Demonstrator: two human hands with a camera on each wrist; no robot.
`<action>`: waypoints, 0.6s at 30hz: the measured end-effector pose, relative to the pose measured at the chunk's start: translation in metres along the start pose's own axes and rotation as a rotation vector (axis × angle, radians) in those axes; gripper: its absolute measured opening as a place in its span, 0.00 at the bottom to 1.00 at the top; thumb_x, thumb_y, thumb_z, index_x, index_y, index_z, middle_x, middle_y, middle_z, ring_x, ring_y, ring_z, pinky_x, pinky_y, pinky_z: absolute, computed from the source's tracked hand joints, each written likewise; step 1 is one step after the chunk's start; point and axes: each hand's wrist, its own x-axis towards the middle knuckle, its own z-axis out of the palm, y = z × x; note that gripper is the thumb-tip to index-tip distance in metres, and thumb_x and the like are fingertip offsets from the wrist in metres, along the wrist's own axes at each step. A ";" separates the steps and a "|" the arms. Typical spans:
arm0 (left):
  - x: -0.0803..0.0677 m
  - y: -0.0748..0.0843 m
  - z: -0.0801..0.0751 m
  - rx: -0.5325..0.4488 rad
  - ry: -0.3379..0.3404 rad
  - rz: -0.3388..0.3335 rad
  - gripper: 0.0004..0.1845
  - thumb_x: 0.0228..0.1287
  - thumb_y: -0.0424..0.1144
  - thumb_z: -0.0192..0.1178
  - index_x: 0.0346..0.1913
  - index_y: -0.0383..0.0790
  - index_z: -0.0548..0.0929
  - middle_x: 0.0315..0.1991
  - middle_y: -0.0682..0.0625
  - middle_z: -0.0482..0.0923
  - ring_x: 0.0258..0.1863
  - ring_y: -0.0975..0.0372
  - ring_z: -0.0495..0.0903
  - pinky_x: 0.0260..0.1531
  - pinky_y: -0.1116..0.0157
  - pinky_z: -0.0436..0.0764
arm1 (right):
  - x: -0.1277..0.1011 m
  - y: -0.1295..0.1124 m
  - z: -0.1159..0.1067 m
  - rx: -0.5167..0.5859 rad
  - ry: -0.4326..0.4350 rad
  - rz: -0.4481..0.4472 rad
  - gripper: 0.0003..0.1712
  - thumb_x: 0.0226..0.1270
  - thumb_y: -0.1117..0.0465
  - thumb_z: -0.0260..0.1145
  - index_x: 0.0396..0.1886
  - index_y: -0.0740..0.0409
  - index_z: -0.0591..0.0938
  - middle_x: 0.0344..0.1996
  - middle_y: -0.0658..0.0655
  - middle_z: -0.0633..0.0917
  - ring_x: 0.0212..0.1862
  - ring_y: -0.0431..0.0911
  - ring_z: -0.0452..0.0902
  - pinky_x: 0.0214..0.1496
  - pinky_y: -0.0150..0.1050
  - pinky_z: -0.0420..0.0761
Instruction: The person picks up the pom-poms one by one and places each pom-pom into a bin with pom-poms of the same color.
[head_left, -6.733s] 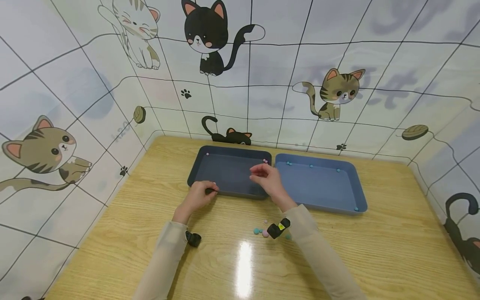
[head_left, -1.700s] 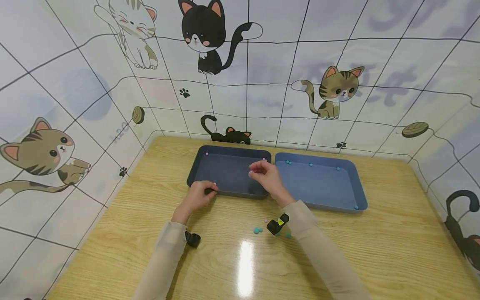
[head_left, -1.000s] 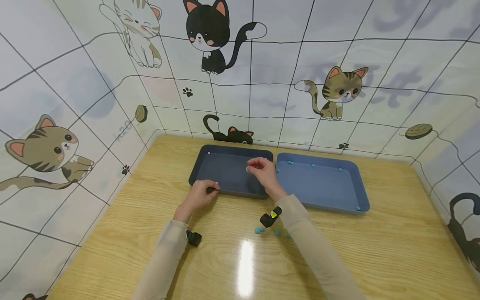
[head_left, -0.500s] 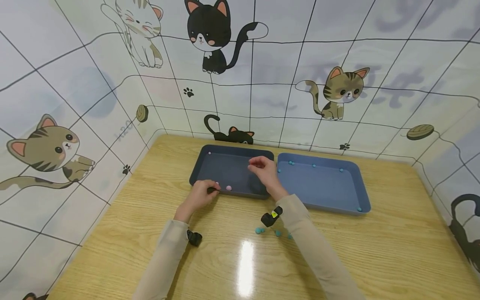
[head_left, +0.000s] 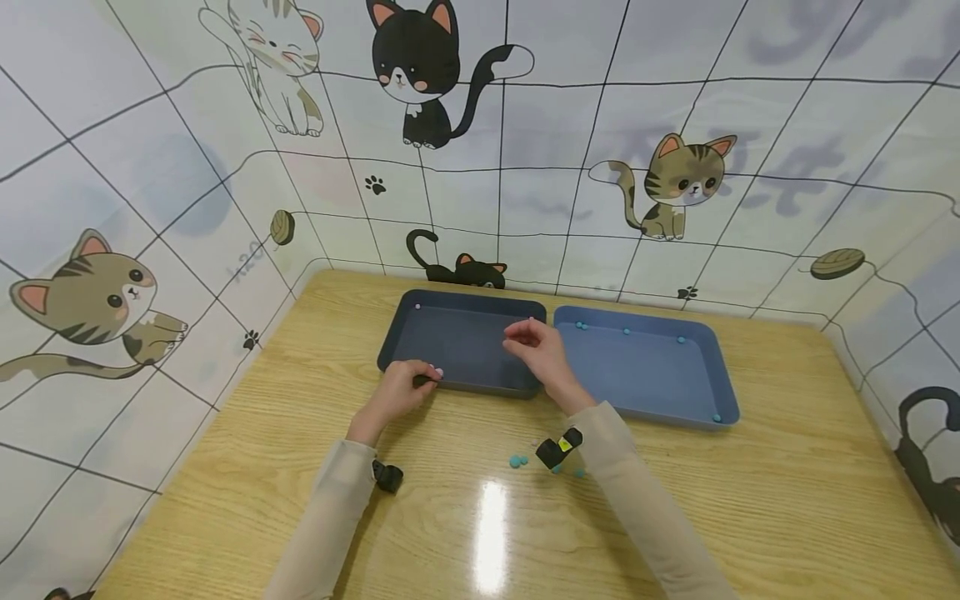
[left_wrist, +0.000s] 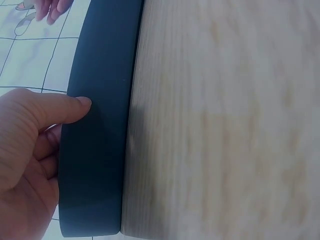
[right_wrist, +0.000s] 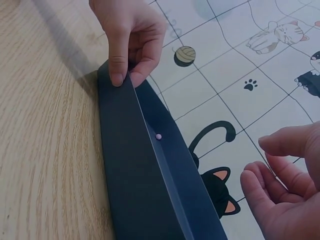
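My left hand [head_left: 401, 390] grips the near rim of the dark tray [head_left: 465, 333], toward its left end. In the left wrist view the thumb presses the tray's outer wall [left_wrist: 100, 160] and the fingers curl behind it. Beside those fingertips, inside the tray, lies a pink bead [head_left: 439, 372]; another pink bead [head_left: 417, 306] sits in the far left corner. Over the tray's right part hovers my right hand [head_left: 542, 354]. Its fingers bend loosely, thumb apart from them, with nothing visible between them in the right wrist view.
A blue tray [head_left: 641, 367] with several teal beads [head_left: 627, 332] along its edges stands right of the dark one. Several teal beads [head_left: 514, 461] lie on the wooden table, partly behind the right wrist camera [head_left: 555, 450]. A cat-patterned wall covering [head_left: 547, 208] rises behind.
A larger pink bead has left the table; half a second ago one lay inside the dark tray, and it has rolled left toward my left fingers. My right hand has shifted slightly right.
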 end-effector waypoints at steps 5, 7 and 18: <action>-0.001 -0.001 0.001 -0.004 0.007 -0.003 0.05 0.53 0.24 0.65 0.32 0.33 0.86 0.36 0.42 0.84 0.40 0.51 0.83 0.43 0.58 0.81 | -0.009 0.000 -0.006 -0.016 -0.021 -0.019 0.12 0.61 0.70 0.65 0.44 0.70 0.80 0.41 0.65 0.81 0.38 0.39 0.77 0.42 0.29 0.77; -0.001 -0.001 0.001 -0.003 0.006 -0.008 0.05 0.54 0.24 0.64 0.32 0.33 0.86 0.36 0.42 0.84 0.41 0.52 0.83 0.43 0.58 0.81 | -0.012 0.000 -0.008 -0.011 -0.031 -0.024 0.12 0.60 0.70 0.65 0.44 0.70 0.80 0.42 0.65 0.81 0.39 0.40 0.77 0.43 0.28 0.77; 0.000 -0.001 0.000 -0.009 -0.001 0.006 0.05 0.54 0.24 0.64 0.33 0.33 0.86 0.35 0.42 0.84 0.40 0.51 0.83 0.42 0.58 0.81 | -0.033 -0.002 -0.020 -0.018 -0.063 -0.039 0.12 0.60 0.71 0.65 0.43 0.72 0.79 0.41 0.66 0.81 0.39 0.39 0.77 0.41 0.28 0.77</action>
